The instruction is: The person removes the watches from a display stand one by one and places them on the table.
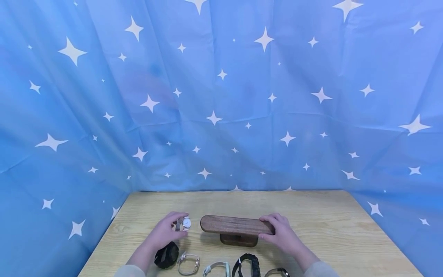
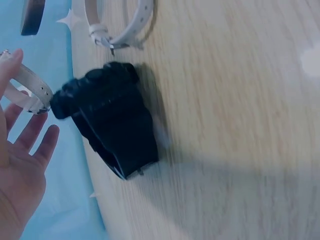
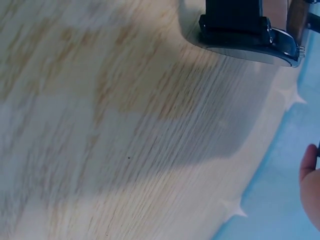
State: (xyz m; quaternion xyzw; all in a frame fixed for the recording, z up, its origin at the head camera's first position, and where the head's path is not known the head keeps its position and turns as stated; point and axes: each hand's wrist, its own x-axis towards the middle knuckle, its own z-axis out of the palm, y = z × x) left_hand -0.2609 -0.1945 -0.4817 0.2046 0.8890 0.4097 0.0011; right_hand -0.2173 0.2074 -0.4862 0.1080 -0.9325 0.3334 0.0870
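My left hand (image 1: 162, 234) pinches a small wristwatch (image 1: 186, 222) with a round white dial between thumb and fingers, left of a dark brown wooden stand. In the left wrist view, that watch's pale strap (image 2: 31, 85) shows loosely curved by the fingers. The wooden stand (image 1: 232, 224) has a long rounded bar on a short base (image 1: 238, 241). With thumb and fingers, my right hand (image 1: 282, 235) grips the bar's right end. Only part of the right hand (image 3: 311, 187) shows at the edge of the right wrist view.
Several watches lie along the near side of the wooden table (image 1: 346, 231): a chunky black watch (image 1: 167, 255), a pale-strapped one (image 1: 188, 264), a light blue one (image 1: 217, 266), a black one (image 1: 254, 264) and a dark one (image 1: 278, 271). A starry blue curtain (image 1: 242, 96) hangs behind.
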